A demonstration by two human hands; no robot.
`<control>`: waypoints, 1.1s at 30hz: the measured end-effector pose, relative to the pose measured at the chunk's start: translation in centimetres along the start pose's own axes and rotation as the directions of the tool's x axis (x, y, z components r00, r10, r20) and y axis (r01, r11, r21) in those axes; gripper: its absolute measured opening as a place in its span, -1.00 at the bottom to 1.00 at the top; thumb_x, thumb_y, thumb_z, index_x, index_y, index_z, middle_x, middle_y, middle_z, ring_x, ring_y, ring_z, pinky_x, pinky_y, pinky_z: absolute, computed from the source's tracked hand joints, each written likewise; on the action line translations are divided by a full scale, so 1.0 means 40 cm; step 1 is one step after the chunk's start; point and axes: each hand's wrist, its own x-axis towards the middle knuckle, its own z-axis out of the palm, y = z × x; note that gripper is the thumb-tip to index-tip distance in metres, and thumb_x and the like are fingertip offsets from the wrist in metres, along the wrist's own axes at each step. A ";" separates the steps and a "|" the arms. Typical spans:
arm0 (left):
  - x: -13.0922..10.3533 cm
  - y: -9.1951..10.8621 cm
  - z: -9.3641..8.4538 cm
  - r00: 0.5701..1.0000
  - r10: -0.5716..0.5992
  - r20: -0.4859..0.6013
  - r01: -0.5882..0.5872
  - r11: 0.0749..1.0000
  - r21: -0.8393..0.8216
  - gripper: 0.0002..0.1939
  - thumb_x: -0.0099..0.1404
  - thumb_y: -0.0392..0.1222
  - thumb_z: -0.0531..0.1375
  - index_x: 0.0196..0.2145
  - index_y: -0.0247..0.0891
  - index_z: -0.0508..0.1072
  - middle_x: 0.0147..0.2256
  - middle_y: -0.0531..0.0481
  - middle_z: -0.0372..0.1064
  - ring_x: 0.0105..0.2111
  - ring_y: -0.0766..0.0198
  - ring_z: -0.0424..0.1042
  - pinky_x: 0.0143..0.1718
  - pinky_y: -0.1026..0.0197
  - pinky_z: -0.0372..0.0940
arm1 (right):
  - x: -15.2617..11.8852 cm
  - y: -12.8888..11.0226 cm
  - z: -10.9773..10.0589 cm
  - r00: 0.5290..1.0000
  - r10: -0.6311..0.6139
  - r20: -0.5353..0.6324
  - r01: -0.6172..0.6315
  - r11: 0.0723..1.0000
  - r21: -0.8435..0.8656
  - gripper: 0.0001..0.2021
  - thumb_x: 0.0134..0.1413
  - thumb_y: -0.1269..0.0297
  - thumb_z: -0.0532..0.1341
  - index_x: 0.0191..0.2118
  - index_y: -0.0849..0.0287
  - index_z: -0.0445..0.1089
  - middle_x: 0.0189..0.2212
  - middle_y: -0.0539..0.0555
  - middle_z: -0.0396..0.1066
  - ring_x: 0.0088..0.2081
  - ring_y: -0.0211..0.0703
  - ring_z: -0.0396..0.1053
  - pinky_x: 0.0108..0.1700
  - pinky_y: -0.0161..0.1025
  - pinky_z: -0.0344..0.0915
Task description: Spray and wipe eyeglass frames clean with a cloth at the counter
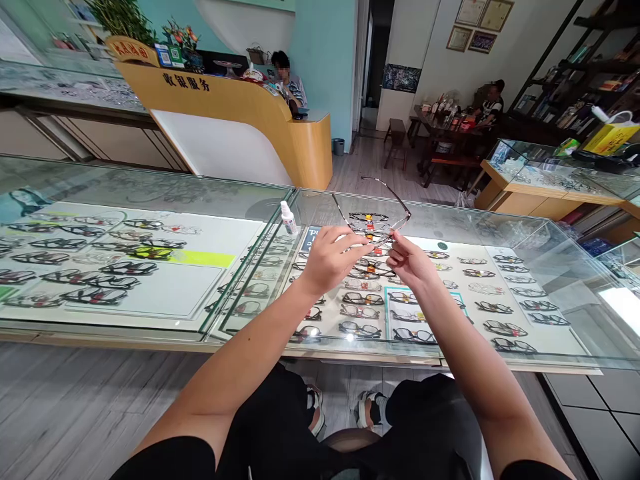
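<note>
Both of my hands hold one pair of thin dark-framed eyeglasses [402,212] above the glass display case [260,193]. My left hand [331,259] has its fingers stretched across the front of the frame on the left side. On the right side, my right hand [411,261] pinches the rim near the hinge. The temples are unfolded and point up and away from me. A small white spray bottle [289,219] stands upright on the glass, left of the hands. Rows of eyeglasses [361,311] lie inside the case under my hands.
More eyeglasses [95,295] fill the case section at left. Beyond an aisle stands a wooden counter [220,100] with a person [294,90] behind it. Another person [490,110] sits by a dark table at the back right. A second glass case [550,180] is at right.
</note>
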 end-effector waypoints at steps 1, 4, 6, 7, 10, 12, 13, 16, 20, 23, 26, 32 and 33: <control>-0.002 0.001 0.000 0.999 0.021 -0.025 -0.021 1.000 0.014 -0.72 0.47 -0.34 0.28 -0.04 0.02 0.70 -0.11 0.01 0.72 -0.08 0.11 0.54 -0.07 -0.01 0.27 | 0.000 0.001 0.000 1.000 0.007 0.008 -0.007 1.000 0.001 -0.46 -0.22 0.00 0.70 -0.29 0.12 0.42 -0.60 -0.25 -0.18 -0.55 -0.34 -0.20 -0.54 -0.33 -0.09; -0.004 0.004 0.001 0.993 0.070 -0.099 -0.065 0.996 0.053 -0.73 0.46 -0.34 0.30 -0.03 0.00 0.69 -0.12 0.03 0.72 -0.13 0.15 0.57 -0.11 0.02 0.29 | -0.005 -0.001 0.004 0.999 0.017 0.040 -0.017 1.000 -0.003 -0.50 -0.16 0.01 0.68 -0.27 0.12 0.46 -0.60 -0.25 -0.17 -0.55 -0.34 -0.20 -0.53 -0.34 -0.10; 0.001 0.006 -0.003 0.981 0.082 -0.175 -0.068 0.994 0.081 -0.75 0.45 -0.34 0.32 -0.04 -0.03 0.69 -0.15 0.04 0.73 -0.18 0.17 0.60 -0.14 0.05 0.32 | -0.016 -0.010 0.011 0.995 -0.007 0.098 0.009 1.000 -0.019 -0.51 -0.13 0.02 0.67 -0.18 0.13 0.54 -0.59 -0.23 -0.11 -0.53 -0.33 -0.13 -0.51 -0.35 -0.06; 0.007 0.008 -0.006 0.972 0.073 -0.224 -0.054 0.994 0.091 -0.76 0.45 -0.35 0.32 -0.05 -0.05 0.69 -0.16 0.03 0.73 -0.20 0.18 0.61 -0.15 0.06 0.34 | -0.023 -0.018 0.014 0.989 -0.026 0.145 0.032 0.999 -0.037 -0.51 -0.10 0.02 0.65 -0.11 0.13 0.57 -0.58 -0.22 -0.07 -0.52 -0.32 -0.08 -0.49 -0.35 -0.03; 0.036 0.010 -0.033 0.931 -0.023 -0.365 0.057 0.995 0.084 -0.85 0.44 -0.30 0.34 -0.09 -0.12 0.69 -0.20 -0.03 0.72 -0.21 0.16 0.64 -0.15 0.06 0.40 | -0.048 -0.061 0.013 0.952 -0.132 0.275 0.164 0.982 -0.097 -0.51 -0.01 -0.01 0.59 -0.03 0.13 0.61 -0.54 -0.17 0.04 -0.49 -0.30 0.02 -0.46 -0.32 0.02; 0.063 0.013 -0.067 0.897 -0.126 -0.423 0.146 0.989 0.013 -0.89 0.44 -0.25 0.36 -0.11 -0.16 0.69 -0.22 -0.07 0.70 -0.21 0.16 0.64 -0.14 0.07 0.44 | -0.064 -0.105 0.001 0.921 -0.289 0.260 0.329 0.936 -0.124 -0.59 0.02 -0.04 0.56 -0.12 0.12 0.63 -0.57 -0.16 0.05 -0.52 -0.31 0.00 -0.48 -0.31 -0.02; 0.080 0.016 -0.090 0.883 -0.174 -0.436 0.175 0.984 -0.038 -0.90 0.44 -0.23 0.37 -0.11 -0.17 0.69 -0.22 -0.07 0.69 -0.21 0.17 0.64 -0.13 0.08 0.46 | -0.073 -0.132 -0.005 0.894 -0.387 0.225 0.424 0.894 -0.146 -0.63 0.04 -0.04 0.55 -0.16 0.11 0.63 -0.59 -0.17 0.05 -0.54 -0.32 -0.01 -0.49 -0.31 -0.03; 0.136 0.038 -0.170 0.864 -0.246 -0.440 0.180 0.966 -0.188 -0.91 0.42 -0.22 0.39 -0.13 -0.17 0.68 -0.22 -0.04 0.67 -0.22 0.22 0.62 -0.15 0.14 0.48 | -0.115 -0.220 -0.014 0.780 -0.596 0.193 0.624 0.711 -0.324 -0.69 0.14 0.02 0.51 -0.08 0.07 0.65 -0.59 -0.12 0.26 -0.55 -0.31 0.12 -0.50 -0.30 0.06; 0.223 0.096 -0.277 0.854 -0.231 -0.466 0.107 0.955 -0.277 -0.91 0.41 -0.20 0.41 -0.12 -0.12 0.69 -0.23 -0.01 0.65 -0.25 0.28 0.60 -0.21 0.19 0.47 | -0.224 -0.322 0.036 0.674 -0.673 0.304 0.711 0.480 -0.514 -0.64 0.24 0.06 0.47 0.09 0.04 0.66 -0.42 0.01 0.57 -0.46 -0.25 0.40 -0.46 -0.28 0.27; 0.284 0.145 -0.336 0.823 -0.189 -0.535 0.022 0.953 -0.303 -0.90 0.40 -0.16 0.42 -0.12 -0.10 0.69 -0.21 0.00 0.65 -0.21 0.26 0.60 -0.17 0.16 0.49 | -0.326 -0.374 0.100 0.572 -0.746 0.341 0.772 0.348 -0.532 -0.71 0.29 0.08 0.44 0.05 0.03 0.69 -0.38 0.04 0.62 -0.45 -0.24 0.46 -0.46 -0.28 0.34; 0.335 0.190 -0.382 0.776 -0.155 -0.611 -0.061 0.946 -0.319 -0.88 0.40 -0.13 0.42 -0.11 -0.07 0.69 -0.20 0.01 0.65 -0.19 0.24 0.62 -0.13 0.12 0.52 | -0.415 -0.415 0.153 0.446 -0.815 0.369 0.835 0.231 -0.499 -0.74 0.30 0.10 0.45 0.04 0.01 0.69 -0.36 0.04 0.65 -0.45 -0.23 0.49 -0.47 -0.28 0.39; 0.439 0.265 -0.478 0.688 0.014 -0.725 -0.288 0.923 -0.255 -0.86 0.40 -0.08 0.43 -0.08 0.02 0.69 -0.22 0.06 0.66 -0.19 0.23 0.64 -0.14 0.06 0.57 | -0.552 -0.488 0.232 0.182 -0.890 0.417 0.903 -0.017 -0.429 -0.80 0.31 0.13 0.45 -0.01 0.00 0.70 -0.36 0.03 0.64 -0.47 -0.24 0.50 -0.52 -0.30 0.43; 0.457 0.278 -0.495 0.670 0.047 -0.741 -0.331 0.912 -0.241 -0.85 0.40 -0.11 0.43 -0.07 0.03 0.69 -0.21 0.07 0.67 -0.19 0.23 0.65 -0.15 0.06 0.57 | -0.573 -0.497 0.245 0.127 -0.899 0.420 0.907 -0.067 -0.416 -0.82 0.32 0.15 0.45 -0.01 -0.02 0.70 -0.35 0.03 0.64 -0.47 -0.24 0.51 -0.51 -0.30 0.45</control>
